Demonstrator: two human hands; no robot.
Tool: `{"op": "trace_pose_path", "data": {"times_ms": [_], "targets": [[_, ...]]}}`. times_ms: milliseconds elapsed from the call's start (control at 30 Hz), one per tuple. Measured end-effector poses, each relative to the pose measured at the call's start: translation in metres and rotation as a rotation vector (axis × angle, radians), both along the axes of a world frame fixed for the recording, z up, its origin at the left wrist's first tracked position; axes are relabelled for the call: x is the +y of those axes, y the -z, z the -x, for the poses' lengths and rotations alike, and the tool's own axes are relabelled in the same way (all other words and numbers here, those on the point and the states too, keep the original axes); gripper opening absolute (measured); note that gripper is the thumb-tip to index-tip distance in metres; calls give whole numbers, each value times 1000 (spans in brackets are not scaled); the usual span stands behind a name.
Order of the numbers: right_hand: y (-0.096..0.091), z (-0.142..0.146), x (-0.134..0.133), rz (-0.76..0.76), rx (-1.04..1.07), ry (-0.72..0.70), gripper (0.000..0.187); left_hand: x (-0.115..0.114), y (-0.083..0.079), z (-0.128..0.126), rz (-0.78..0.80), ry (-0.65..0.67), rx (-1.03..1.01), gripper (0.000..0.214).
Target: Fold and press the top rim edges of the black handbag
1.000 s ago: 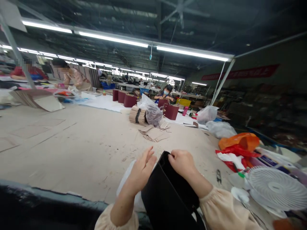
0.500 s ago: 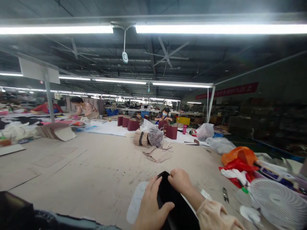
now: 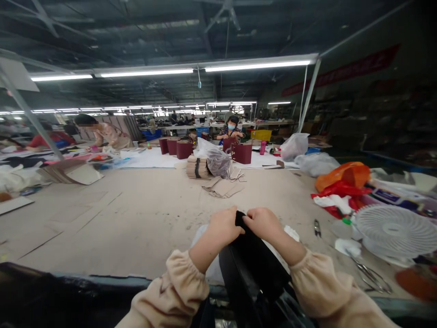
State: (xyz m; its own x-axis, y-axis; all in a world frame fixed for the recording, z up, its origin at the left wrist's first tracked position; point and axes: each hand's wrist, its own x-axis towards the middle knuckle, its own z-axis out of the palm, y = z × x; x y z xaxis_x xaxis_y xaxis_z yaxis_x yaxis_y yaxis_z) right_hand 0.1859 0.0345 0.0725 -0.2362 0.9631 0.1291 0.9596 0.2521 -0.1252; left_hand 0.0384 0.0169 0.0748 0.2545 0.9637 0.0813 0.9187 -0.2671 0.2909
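A black bag [image 3: 254, 262] lies lengthwise before me, reaching over the near edge of the worktable. My left hand [image 3: 221, 228] is closed on the left side of its far end. Opposite it, my right hand [image 3: 265, 224] pinches the right side of the same end. Between the two hands a narrow strip of the black material shows. Under and beside the bag is a whitish translucent sheet [image 3: 201, 234], partly covered by my left arm.
Small snips [image 3: 317, 228], a white fan [image 3: 392, 230] and scissors-like metal tools [image 3: 372, 275] lie to the right. Orange and red plastic bags [image 3: 343, 180] are piled behind. Ahead are cardboard pieces [image 3: 223, 187] and maroon bags [image 3: 241, 153]. A masked co-worker [image 3: 232, 130] sits across.
My left hand has moved from the bag's near left side, where its fingers were spread, to the far end and closed there. The right hand keeps its hold. The view has tilted down.
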Motion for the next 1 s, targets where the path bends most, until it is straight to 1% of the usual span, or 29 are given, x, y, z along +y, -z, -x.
{"op": "trace_pose_path", "data": {"times_ms": [67, 133, 233, 333, 467, 700, 867, 1000], "targets": [[3, -1, 1, -7, 8, -12, 32, 9, 0, -5, 8, -31, 69, 39], [5, -3, 3, -19, 20, -24, 32, 16, 2, -7, 2, -40, 107, 29], [8, -6, 6, -24, 49, -32, 33, 22, 4, -6, 6, -28, 110, 24], [9, -10, 10, -15, 87, -38, 33, 24, 4, -5, 26, -33, 115, 24], [11, -14, 13, -19, 104, -39, 33, 27, 3, -6, -6, -35, 156, 28], [13, -17, 15, -27, 120, -32, 33, 30, 2, -13, -9, -53, 195, 33], [12, -18, 16, 0, 130, -22, 32, 31, 1, -19, -2, -74, 227, 32], [12, -19, 16, -5, 127, -23, 32, 33, 3, -21, -22, -89, 243, 32]]}}
